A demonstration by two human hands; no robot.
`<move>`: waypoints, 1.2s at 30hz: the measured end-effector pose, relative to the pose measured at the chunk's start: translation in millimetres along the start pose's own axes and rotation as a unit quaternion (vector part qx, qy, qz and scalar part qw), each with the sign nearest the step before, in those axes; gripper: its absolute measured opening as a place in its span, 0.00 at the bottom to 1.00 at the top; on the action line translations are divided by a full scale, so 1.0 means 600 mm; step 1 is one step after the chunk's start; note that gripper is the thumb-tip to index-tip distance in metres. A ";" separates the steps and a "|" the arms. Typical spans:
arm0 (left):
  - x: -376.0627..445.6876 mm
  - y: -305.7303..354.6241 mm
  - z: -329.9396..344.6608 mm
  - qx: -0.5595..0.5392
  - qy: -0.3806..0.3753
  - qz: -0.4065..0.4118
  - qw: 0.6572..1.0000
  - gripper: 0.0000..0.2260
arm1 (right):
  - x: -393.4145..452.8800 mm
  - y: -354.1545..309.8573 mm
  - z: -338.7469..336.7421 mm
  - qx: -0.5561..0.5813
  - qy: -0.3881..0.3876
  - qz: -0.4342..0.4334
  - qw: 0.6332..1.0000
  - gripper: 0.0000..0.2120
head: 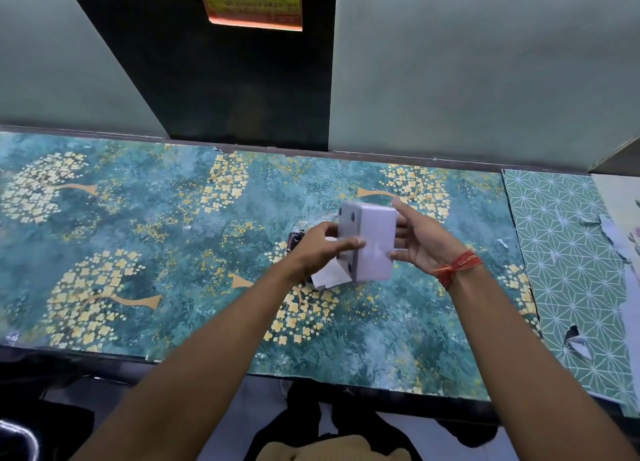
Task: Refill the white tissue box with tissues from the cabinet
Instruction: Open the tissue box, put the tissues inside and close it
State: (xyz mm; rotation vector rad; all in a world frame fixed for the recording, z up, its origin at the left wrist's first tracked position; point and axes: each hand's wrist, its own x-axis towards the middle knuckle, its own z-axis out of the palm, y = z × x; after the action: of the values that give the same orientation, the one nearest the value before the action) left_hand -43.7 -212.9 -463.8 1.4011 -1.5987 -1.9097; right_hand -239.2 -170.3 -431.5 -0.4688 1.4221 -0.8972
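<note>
I hold the white tissue box [375, 244] just above the counter, tipped on its side so its base with dark round feet faces left. My left hand [320, 249] grips the base side, thumb across it. My right hand [420, 241], a red thread around its wrist, clasps the box's right side with fingers at top and bottom. White tissue [329, 277] sticks out below the box near my left hand. A clear plastic packet with a dark end [299, 235] lies on the counter behind my left hand, mostly hidden.
The counter [173, 253] is covered in teal film with yellow tree prints; its front edge runs along the bottom. A green geometric sheet [568, 270], torn in places, covers the right end. A dark panel [242, 80] with an orange sticker stands against the back wall.
</note>
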 end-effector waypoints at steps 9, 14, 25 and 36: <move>-0.006 0.008 -0.007 -0.124 0.015 -0.076 0.989 0.31 | 0.001 0.052 0.049 -0.023 0.050 -0.133 0.990 0.18; -0.011 0.018 -0.010 -0.085 0.014 -0.087 0.992 0.32 | -0.003 0.053 0.064 -0.065 0.058 -0.146 0.985 0.28; -0.022 0.017 -0.036 -0.200 0.018 -0.050 0.978 0.39 | 0.006 0.046 0.023 0.089 0.032 -0.109 0.989 0.18; -0.014 -0.116 -0.086 0.231 0.323 -0.302 0.866 0.54 | 0.040 0.097 -0.033 0.215 0.090 -0.066 0.970 0.19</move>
State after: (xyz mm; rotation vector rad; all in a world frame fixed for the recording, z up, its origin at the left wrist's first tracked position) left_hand 25.8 -213.3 -515.9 2.6397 -1.3935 -1.0472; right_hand -246.0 -148.9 -493.4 -0.1558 1.3188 -1.3456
